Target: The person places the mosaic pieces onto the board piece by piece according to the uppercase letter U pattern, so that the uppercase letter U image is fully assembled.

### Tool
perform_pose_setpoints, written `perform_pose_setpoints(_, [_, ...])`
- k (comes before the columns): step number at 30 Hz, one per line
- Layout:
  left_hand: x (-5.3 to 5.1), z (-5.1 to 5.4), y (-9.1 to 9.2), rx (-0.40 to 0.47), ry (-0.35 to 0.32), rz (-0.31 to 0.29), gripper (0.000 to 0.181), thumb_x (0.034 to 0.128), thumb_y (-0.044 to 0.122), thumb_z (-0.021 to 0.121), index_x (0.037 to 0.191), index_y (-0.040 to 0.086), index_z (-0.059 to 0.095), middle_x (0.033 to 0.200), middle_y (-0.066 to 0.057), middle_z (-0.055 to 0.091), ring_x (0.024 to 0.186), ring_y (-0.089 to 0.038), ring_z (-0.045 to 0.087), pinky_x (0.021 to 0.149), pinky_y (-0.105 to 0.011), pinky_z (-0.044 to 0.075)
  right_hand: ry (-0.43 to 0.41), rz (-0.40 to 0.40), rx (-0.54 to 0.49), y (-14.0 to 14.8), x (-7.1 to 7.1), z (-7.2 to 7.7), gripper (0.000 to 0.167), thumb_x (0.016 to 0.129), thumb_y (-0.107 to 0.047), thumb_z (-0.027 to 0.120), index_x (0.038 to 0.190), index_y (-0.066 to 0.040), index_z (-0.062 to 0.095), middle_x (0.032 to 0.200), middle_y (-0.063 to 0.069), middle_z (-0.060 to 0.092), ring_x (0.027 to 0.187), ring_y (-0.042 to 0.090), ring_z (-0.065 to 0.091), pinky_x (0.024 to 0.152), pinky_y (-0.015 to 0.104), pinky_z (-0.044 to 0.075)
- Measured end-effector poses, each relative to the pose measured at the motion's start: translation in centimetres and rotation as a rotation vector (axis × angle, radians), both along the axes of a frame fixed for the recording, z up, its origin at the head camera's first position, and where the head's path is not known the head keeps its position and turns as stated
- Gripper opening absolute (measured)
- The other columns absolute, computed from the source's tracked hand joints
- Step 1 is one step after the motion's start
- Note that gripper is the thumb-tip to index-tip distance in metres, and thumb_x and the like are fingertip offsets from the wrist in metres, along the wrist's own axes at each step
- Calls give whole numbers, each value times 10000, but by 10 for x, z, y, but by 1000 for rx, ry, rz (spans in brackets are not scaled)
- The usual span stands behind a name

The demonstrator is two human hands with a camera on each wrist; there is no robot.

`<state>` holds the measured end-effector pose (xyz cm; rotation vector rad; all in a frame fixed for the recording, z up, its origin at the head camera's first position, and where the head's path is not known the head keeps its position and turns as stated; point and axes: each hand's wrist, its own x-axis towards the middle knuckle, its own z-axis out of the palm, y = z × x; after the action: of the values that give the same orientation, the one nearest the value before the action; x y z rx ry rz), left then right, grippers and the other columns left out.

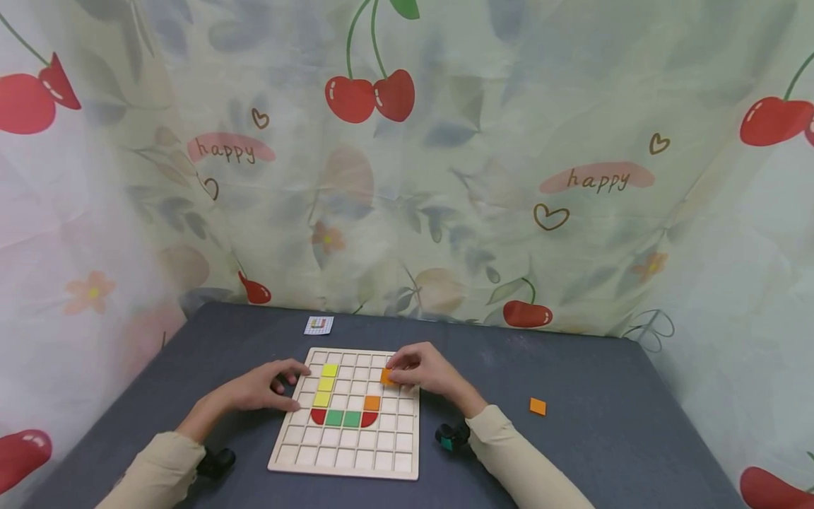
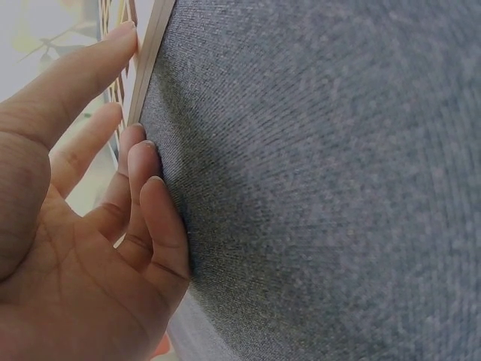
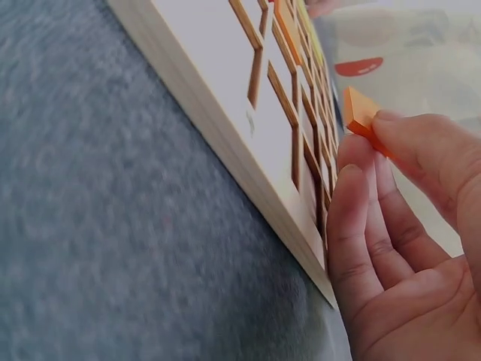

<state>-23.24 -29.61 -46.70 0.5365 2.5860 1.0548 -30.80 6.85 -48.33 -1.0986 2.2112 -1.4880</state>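
A wooden grid board (image 1: 343,471) lies on the dark table. Three yellow tiles (image 1: 326,384) form a column in it, above a row of two green tiles (image 1: 343,418) flanked by red rounded pieces (image 1: 369,420). One orange tile (image 1: 372,403) sits above the right red piece. Between thumb and fingertips my right hand (image 1: 425,367) pinches another orange tile (image 3: 361,113), tilted and held above the board's upper right part. My left hand (image 1: 266,385) rests at the board's left edge, thumb and a finger touching the rim, the other fingers loosely bent.
A loose orange tile (image 1: 538,406) lies on the table to the right of the board. Behind the board is a small printed card (image 1: 319,325). A patterned curtain (image 1: 445,212) hangs behind the table (image 1: 483,353) and along its sides.
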Motion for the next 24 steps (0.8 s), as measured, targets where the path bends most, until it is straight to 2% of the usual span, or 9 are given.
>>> perform_pose_setpoints(4, [0,1,0,0,-6,3,581,867,207,839,1354,30,575,1093,-93,520,913,-254,506,781,-413,425,23,10,14,-6,2,2,132,943,-48,731,1063,3,750,882,82,722,694,313,679,628,360,553])
perform_pose_setpoints(7, [0,1,0,-1,-6,4,580,868,207,838,1354,32,575,1093,-91,520,915,-253,505,783,-413,424,11,8,21,-11,4,3,135,940,-45,735,1062,11,747,877,66,720,685,299,681,619,355,554])
perform_pose_setpoints(14, [0,0,0,-1,-11,9,583,865,212,842,1353,37,577,1086,-85,513,915,-256,504,783,-418,421,24,-24,60,-21,4,2,106,933,-76,754,1031,-39,763,850,29,709,637,243,653,599,326,536])
perform_pose_setpoints(24, [-1,-1,0,-8,-9,15,585,862,215,845,1351,45,574,1083,-80,511,913,-252,505,779,-414,419,59,-50,164,-29,7,7,104,925,-93,764,1020,-52,769,824,-35,701,600,182,635,589,295,514])
